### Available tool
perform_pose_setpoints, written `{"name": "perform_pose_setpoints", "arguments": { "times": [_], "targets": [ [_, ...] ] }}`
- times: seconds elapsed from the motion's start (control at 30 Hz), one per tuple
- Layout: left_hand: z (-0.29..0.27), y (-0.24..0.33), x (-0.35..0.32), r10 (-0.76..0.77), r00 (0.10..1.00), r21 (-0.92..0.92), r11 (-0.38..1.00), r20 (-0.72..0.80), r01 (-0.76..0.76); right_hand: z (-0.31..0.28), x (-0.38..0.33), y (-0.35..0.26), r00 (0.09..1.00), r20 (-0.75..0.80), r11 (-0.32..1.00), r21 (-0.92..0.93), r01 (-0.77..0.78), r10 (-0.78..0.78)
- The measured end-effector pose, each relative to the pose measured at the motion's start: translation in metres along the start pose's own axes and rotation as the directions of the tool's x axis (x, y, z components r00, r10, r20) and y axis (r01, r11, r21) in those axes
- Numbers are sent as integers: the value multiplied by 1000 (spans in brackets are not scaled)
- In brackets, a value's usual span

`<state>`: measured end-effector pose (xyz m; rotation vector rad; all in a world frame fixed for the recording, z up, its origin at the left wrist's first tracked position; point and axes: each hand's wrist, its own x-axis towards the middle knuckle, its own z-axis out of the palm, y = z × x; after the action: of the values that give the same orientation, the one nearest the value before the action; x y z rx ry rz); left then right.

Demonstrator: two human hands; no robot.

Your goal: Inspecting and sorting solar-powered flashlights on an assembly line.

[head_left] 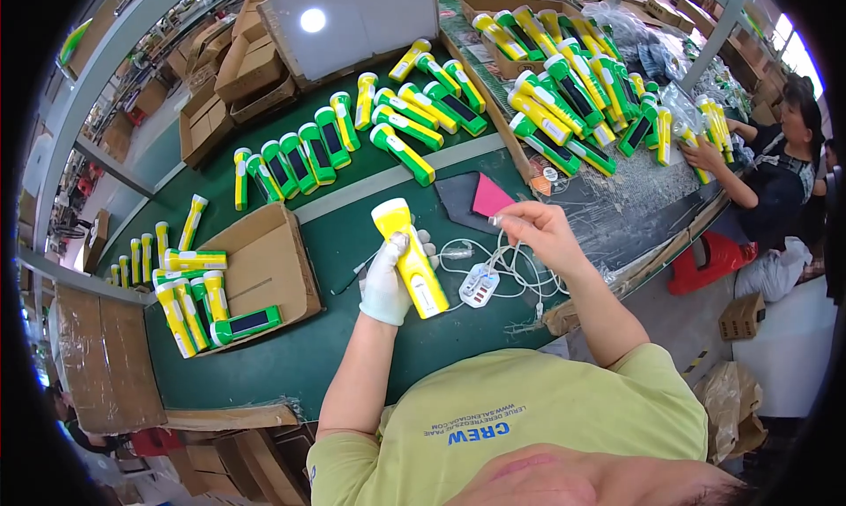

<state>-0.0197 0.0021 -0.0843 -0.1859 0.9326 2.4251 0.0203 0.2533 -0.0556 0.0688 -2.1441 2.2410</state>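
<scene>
My left hand [386,281], in a white glove, is wrapped round a yellow flashlight [418,268] with a white head and a white switch panel. The flashlight's head points away from me and its tail lies toward me. My bare right hand [539,233] pinches the end of a white cable [500,240] to the right of the flashlight; the small plug at its tip is mostly hidden by the fingers. Below that hand a white multi-port USB charger [478,286] lies on the green table [370,365], with white cables looped beside it.
Several yellow and green flashlights [401,154] stand and lie at the back. A cardboard tray [291,268] with more is on the left. Another pile [573,92] fills the right bench, where a co-worker [775,162] handles flashlights. A pink and dark pad [489,196] lies behind the charger.
</scene>
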Motion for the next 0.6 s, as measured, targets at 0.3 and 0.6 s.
{"name": "perform_pose_setpoints", "arguments": {
  "times": [0.3,0.6],
  "targets": [
    [-7,-21,5,22,998,172,985,-62,-11,75,-24,-2,778,432,504,-595,626,-455],
    [18,-11,-12,380,906,517,747,186,-419,76,-7,6,767,481,719,-337,609,-424]
  ]
}}
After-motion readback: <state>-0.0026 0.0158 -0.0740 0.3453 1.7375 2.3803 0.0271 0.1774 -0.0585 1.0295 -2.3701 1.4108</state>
